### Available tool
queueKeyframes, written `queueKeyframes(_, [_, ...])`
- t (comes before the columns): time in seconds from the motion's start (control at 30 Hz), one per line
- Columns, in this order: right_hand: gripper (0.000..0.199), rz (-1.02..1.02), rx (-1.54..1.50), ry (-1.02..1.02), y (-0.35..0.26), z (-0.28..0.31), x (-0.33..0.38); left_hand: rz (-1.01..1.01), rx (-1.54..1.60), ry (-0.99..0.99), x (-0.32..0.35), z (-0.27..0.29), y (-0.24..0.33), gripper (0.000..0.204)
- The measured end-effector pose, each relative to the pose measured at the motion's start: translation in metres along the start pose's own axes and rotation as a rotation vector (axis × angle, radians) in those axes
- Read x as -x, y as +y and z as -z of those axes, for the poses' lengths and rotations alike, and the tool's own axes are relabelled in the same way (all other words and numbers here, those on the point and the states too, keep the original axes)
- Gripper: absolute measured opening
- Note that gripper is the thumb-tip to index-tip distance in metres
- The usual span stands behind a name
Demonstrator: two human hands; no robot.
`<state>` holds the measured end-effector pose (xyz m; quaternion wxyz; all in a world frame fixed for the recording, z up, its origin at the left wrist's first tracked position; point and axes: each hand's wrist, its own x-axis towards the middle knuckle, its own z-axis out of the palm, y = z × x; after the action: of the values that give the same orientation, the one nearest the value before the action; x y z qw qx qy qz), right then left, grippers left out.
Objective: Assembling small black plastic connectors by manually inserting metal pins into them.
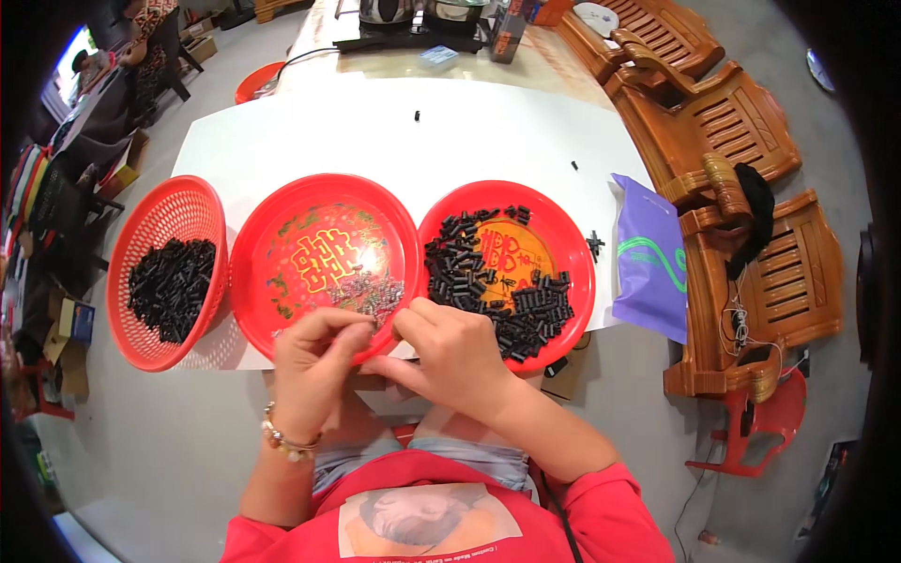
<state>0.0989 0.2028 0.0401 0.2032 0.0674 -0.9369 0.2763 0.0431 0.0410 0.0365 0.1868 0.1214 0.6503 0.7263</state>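
Note:
My left hand (319,361), with a beaded bracelet at the wrist, is closed in a pinch over the near rim of the middle red tray (258,230). Whatever its fingertips hold is too small to name. Close beside it, my right hand (455,355) has its fingers curled and its thumb pointing left; its fingertips hide anything they grip. Small silvery metal pieces (375,296) lie in the middle tray just beyond my hands. Many short black cylindrical parts (530,314) fill much of the right red tray (586,272).
A red perforated basket (141,230) at the left holds more black parts (172,286). Single black pieces lie on the white tabletop (507,131). A purple bag (650,258) rests at the right edge by wooden chairs (751,122). Other people (150,23) are at the far left.

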Motion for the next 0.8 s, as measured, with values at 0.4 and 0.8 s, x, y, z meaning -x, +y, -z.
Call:
queueKeyframes(0.4, [0.015,-0.504,0.323,0.231,0.165,0.026,-0.009,-0.378,-0.568,0.713,-0.017,0.166,0.016,0.015])
queueKeyframes(0.8, [0.017,-0.515,0.296,0.11,0.194,0.023,-0.006,-0.279,0.067,0.475,-0.005,0.123,0.028,0.027])
